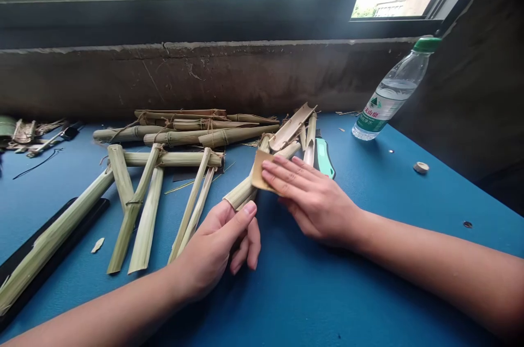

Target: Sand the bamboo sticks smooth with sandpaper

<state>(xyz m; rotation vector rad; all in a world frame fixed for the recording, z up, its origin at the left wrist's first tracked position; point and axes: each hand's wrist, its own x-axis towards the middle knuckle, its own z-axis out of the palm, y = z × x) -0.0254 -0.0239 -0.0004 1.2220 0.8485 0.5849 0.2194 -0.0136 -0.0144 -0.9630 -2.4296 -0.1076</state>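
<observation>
My left hand (221,246) grips the near end of a split bamboo stalk (245,190) on the blue table, thumb and fingers closed round it. My right hand (309,197) presses a small tan piece of sandpaper (261,169) onto the same stalk, its fingers laid flat over the paper. Behind the right hand lie a few more short bamboo halves (292,127) and a teal-handled knife (325,157).
Several bamboo pieces (164,159), some tied with string, lie at centre left. A long stalk (49,240) rests on a black tray at the left edge. A water bottle (391,93) leans at the back right. Concrete sill and window run behind.
</observation>
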